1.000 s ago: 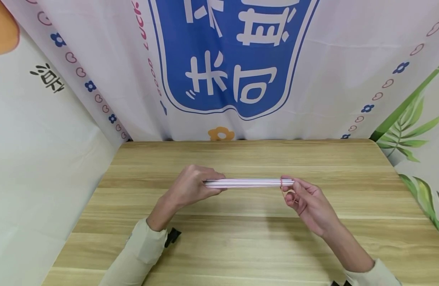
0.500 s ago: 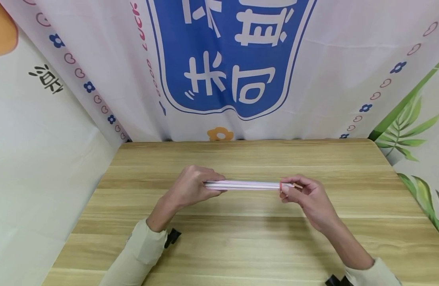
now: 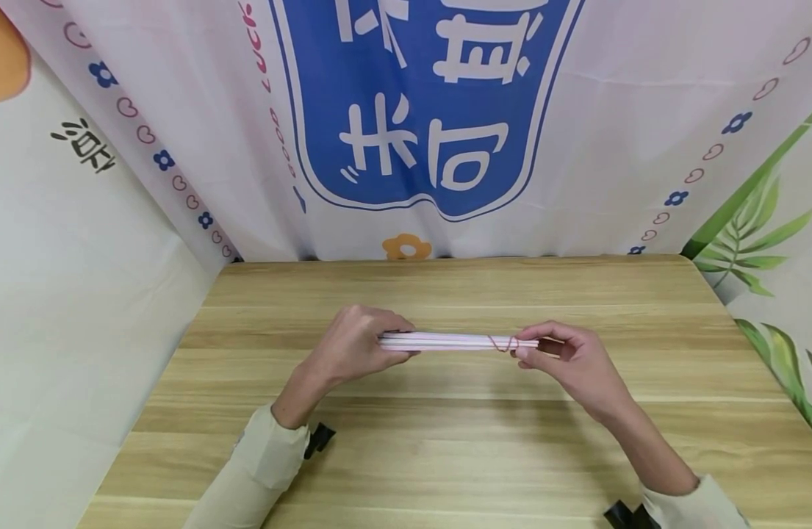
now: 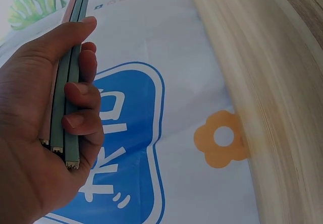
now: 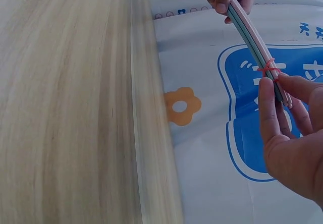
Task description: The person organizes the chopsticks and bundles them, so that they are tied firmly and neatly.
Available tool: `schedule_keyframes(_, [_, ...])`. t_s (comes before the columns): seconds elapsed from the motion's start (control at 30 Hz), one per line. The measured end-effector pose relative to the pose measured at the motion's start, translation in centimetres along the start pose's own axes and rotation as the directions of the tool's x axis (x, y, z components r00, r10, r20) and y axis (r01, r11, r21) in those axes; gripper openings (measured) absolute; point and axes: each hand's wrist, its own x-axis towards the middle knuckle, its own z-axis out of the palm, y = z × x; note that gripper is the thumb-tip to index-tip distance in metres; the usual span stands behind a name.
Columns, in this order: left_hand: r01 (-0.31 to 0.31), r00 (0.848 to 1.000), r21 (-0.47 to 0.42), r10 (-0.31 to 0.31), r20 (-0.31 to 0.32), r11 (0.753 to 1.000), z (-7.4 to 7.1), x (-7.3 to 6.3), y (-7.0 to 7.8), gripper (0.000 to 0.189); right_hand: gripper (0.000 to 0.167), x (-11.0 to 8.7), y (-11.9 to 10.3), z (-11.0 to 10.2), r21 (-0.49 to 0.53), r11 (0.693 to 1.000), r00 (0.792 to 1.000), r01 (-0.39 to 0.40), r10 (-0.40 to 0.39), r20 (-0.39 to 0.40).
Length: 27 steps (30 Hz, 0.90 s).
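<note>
A bundle of pink and green chopsticks point(image 3: 452, 342) is held level above the table, its tips to the right. My left hand point(image 3: 359, 338) grips the thick ends; in the left wrist view, fingers point(image 4: 83, 90) curl round their square butts point(image 4: 58, 149). A thin red rubber band point(image 3: 502, 344) loops crosswise round the bundle near the tips. My right hand point(image 3: 574, 367) pinches there with thumb and fingers, right at the band's tip-side strand. In the right wrist view the rubber band point(image 5: 270, 68) sits just above the fingertips point(image 5: 266, 85), and the chopstick tips point(image 5: 286, 102) stick out past them.
Below the hands lies a wood-grain table point(image 3: 432, 455). Behind its far edge hangs a white cloth point(image 3: 611, 162) with a blue printed panel point(image 3: 419, 110). Pale cloth also covers the left side point(image 3: 62, 294), and a leaf print point(image 3: 756, 242) the right.
The rubber band has gone from hanging at the tips, stretched over my right fingers, to lying wound round the bundle farther left. My left hand has stayed in place.
</note>
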Motion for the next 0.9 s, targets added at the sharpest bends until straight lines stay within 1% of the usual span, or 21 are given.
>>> schedule_keyframes(0.13, [-0.009, 1.000, 0.005, 0.009, -0.006, 1.000, 0.0, 0.0, -0.1, 0.022, 0.027, 0.1, 0.2, 0.0, -0.053, 0.998, 1.000, -0.020, 0.019, -0.014])
schedule_keyframes(0.23, [-0.013, 1.000, 0.011, 0.013, -0.007, 1.000, 0.1, 0.0, 0.0, 0.022, 0.028, 0.2, 0.3, 0.1, -0.093, 0.996, 1.000, -0.020, 0.019, -0.012])
schedule_keyframes(0.43, [-0.004, 1.000, 0.022, 0.004, -0.006, 1.000, 0.1, 0.0, 0.2, 0.022, 0.027, 0.3, 0.2, 0.4, -0.135, 0.991, 0.999, -0.023, 0.019, -0.026])
schedule_keyframes(0.57, [0.003, 1.000, 0.041, -0.003, 0.001, 0.999, 0.0, 0.0, 0.5, 0.022, 0.027, 0.5, 0.0, 1.0, -0.136, 0.990, 0.999, -0.026, 0.023, -0.025])
schedule_keyframes(0.73, [-0.004, 1.000, 0.055, 0.003, 0.016, 0.999, 0.1, 0.1, 0.9, 0.022, 0.026, 0.8, -0.1, 1.7, -0.114, 0.993, 1.000, -0.028, 0.029, 0.009])
schedule_keyframes(0.9, [-0.004, 1.000, 0.072, 0.004, 0.008, 0.997, 0.3, 0.1, 1.0, 0.022, 0.028, 1.2, -0.2, 2.4, -0.138, 0.989, 0.998, -0.056, 0.056, -0.002])
